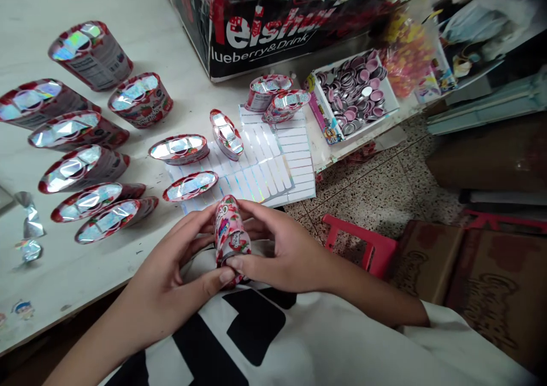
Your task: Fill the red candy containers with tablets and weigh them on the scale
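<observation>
Both hands grip 1 pink printed pouch [229,232] upright: left hand [173,283] fingers curled around it, right hand [280,249] pinching its side, above the table [85,272] edge.

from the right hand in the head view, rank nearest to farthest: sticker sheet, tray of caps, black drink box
1. sticker sheet, on the table just beyond the right hand
2. tray of caps, farther off at the table's right edge
3. black drink box, at the back

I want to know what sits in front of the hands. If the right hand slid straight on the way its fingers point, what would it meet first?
The right hand points left, and its fingers already touch the pink pouch it holds. Straight past that is the left hand, gripping the same pouch from the other side.
</observation>
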Motion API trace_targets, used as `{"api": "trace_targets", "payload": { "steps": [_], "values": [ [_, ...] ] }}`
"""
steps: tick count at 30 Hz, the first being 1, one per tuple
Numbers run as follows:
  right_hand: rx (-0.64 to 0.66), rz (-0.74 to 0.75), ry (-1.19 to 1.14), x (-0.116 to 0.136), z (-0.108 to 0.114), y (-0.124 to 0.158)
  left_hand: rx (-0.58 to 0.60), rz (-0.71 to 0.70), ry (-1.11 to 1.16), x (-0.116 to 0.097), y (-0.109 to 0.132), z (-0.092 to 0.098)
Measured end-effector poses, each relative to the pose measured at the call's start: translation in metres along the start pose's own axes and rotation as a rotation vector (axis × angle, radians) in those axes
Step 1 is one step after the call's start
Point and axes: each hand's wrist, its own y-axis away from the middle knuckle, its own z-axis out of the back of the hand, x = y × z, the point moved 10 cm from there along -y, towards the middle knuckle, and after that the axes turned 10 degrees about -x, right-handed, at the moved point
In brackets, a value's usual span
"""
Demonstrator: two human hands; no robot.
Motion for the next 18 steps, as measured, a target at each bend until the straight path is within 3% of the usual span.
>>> {"api": "trace_targets", "payload": {
  "steps": [5,14,18],
  "values": [
    [-0.028,-0.025,-0.028,-0.002,0.007,0.003,0.048,-0.062,-0.121,-0.009,0.001,-0.003],
    [-0.173,0.06,0.019,0.009,0.015,0.007,0.022,-0.107,-0.049,-0.016,-0.001,-0.007],
    [-0.154,0.084,0.1,0.011,0.015,0.01,0.047,-0.143,-0.087,-0.019,0.0,-0.007]
  ]
}}
